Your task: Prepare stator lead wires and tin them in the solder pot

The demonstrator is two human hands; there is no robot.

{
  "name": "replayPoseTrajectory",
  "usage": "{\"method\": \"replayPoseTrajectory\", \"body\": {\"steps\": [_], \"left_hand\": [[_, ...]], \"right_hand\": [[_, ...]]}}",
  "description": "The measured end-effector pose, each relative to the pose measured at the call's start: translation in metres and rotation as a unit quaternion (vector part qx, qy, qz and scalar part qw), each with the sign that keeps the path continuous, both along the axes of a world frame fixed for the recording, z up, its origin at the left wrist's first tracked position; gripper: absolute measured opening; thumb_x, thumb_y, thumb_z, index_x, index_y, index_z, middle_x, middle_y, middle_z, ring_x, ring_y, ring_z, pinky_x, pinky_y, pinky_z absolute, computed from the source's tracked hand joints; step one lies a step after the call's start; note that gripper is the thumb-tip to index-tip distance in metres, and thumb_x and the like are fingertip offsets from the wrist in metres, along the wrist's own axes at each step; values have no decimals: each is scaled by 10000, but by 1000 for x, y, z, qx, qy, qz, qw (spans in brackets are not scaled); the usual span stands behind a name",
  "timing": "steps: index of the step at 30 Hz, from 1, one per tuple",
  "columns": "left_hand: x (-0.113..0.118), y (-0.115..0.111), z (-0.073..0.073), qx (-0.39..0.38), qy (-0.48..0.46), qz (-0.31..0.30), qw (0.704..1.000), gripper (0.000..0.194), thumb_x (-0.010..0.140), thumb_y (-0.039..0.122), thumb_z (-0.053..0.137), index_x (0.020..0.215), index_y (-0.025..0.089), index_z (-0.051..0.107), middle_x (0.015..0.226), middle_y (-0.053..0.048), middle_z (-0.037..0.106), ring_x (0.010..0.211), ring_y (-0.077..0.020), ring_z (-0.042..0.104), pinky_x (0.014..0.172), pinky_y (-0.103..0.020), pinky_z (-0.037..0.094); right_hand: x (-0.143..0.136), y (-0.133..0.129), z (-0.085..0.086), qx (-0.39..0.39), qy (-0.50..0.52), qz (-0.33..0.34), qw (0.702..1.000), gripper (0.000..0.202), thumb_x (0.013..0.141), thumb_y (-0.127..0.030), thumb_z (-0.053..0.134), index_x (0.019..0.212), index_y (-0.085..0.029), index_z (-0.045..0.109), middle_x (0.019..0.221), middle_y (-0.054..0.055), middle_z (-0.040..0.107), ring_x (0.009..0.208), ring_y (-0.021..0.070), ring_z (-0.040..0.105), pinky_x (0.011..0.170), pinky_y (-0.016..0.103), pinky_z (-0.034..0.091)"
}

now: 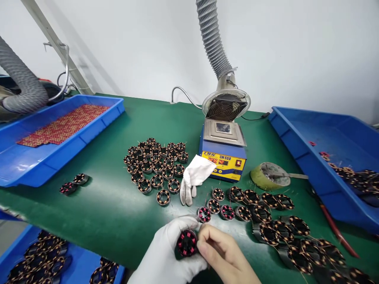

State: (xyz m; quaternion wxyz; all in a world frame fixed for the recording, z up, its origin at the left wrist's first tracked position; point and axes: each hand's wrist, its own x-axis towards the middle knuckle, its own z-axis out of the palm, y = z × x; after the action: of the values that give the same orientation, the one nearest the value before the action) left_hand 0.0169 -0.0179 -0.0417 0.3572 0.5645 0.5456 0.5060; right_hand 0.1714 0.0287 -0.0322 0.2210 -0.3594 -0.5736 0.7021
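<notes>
My left hand (168,252), in a white glove, is wrapped round a dark ring-shaped coil part (187,243) with red segments inside, its open end facing up. My bare right hand (225,252) is pinched at the upper right edge of that part; what lies between its fingertips is too small to make out. Just beyond my hands stand a small red-marked ring (204,214) and another one (227,212). An empty white glove (195,175) lies behind them, against the blue-and-yellow heater unit (223,157).
Copper-wound rings (156,181) cluster left of centre; more rings (284,232) lie at the right. Blue trays stand left (97,132), right (284,146) and lower left (79,260). A green pot (260,177) holds a flat tool. A fume hose (211,35) hangs above the heater.
</notes>
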Motion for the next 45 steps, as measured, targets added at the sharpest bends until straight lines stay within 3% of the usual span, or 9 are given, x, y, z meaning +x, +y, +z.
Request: {"method": "replayPoseTrajectory", "body": {"steps": [3,7,13,17,22,35,38,42,45], "left_hand": [[2,-2,-2,-73,-6,15,997,374,622,18,656,929,232,634,854,26,711,733,-174,691,678,-243,588],[2,-2,-9,-78,-2,44,996,292,619,34,621,842,221,594,688,43,654,555,-150,637,507,-216,548],[7,-1,6,-100,-95,11,990,267,719,105,563,943,236,622,821,26,696,723,-157,671,680,-231,552],[5,0,18,-95,-96,37,990,290,735,117,562,978,251,646,858,24,702,756,-174,673,705,-248,553],[0,4,25,-103,-95,18,990,348,672,86,624,960,270,688,968,36,703,925,-184,661,867,-248,521],[-8,1,22,-41,65,-51,996,166,760,85,567,706,206,666,642,41,622,579,-98,596,575,-150,460],[-10,-1,24,-28,81,-46,995,201,751,54,547,718,207,673,637,45,621,538,-80,578,521,-129,435],[-9,1,24,8,74,-19,997,193,735,58,536,683,196,661,597,48,620,492,-62,564,495,-99,427],[-5,5,26,38,55,7,998,193,703,63,518,638,186,651,557,43,613,485,-64,571,504,-85,434]], "right_hand": [[5,8,1,-49,128,-68,988,405,883,-527,563,660,-200,479,616,-42,393,562,115,364,533,228,321],[9,13,-2,7,217,-183,959,247,912,-365,585,722,-211,616,668,-11,545,613,120,516,595,222,428],[-6,-1,-13,-19,135,-110,985,206,792,-405,739,918,-245,711,844,17,622,735,130,578,691,215,478],[-12,1,-4,102,60,-101,988,147,861,-397,648,890,-255,671,934,25,583,776,143,570,666,212,471],[-9,4,2,176,-5,-57,983,401,939,-493,472,673,-212,575,649,-13,515,603,139,493,557,226,400],[2,10,3,300,-58,-64,950,317,915,-262,452,604,-202,445,540,-42,441,493,105,413,462,211,322],[10,15,3,283,-30,-121,951,360,945,-301,438,597,-206,442,524,-41,442,469,105,422,432,203,350],[10,9,4,375,13,-151,915,144,904,-142,537,812,-210,625,625,-2,615,567,137,587,529,230,490],[3,4,4,457,57,-116,880,277,820,9,573,1001,-186,651,725,44,700,644,166,649,585,270,551]]}}
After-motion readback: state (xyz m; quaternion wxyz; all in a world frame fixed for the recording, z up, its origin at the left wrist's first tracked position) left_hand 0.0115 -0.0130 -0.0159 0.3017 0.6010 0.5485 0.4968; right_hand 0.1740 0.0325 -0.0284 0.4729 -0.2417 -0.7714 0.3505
